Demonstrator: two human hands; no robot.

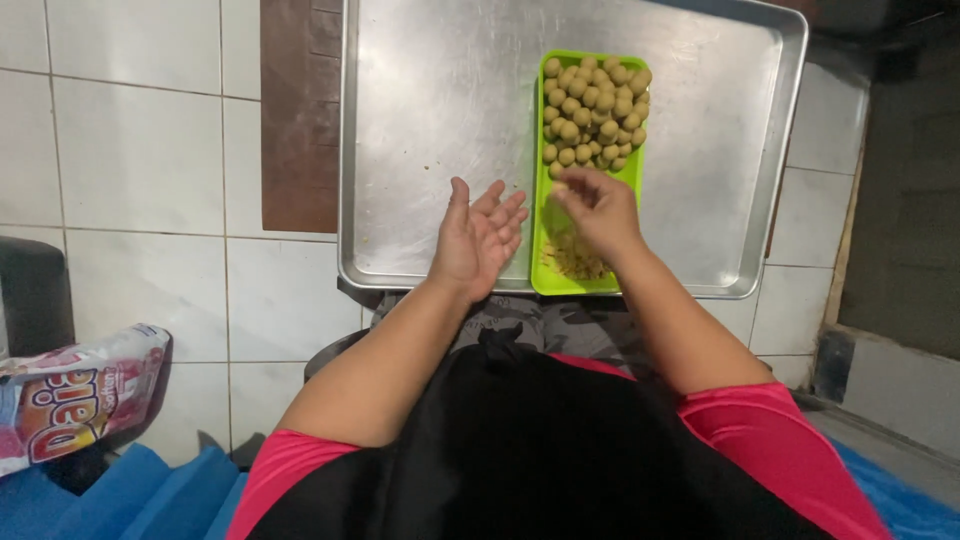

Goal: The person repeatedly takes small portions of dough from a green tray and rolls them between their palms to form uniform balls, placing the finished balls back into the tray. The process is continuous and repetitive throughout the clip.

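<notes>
Black apron, both hands over green tray

Left hand spread, palm up; right hand pinches dough from the green tray; best kept portions even.

Even indoor light falls from above, bright on the metal tray, whose brushed surface throws a soft, hazy glare just beyond the left hand. The right hand is slightly blurred at the fingertips. Shadows are faint and short. The right edge of the frame sinks into dimness; tile lines bow slightly outward.
</notes>
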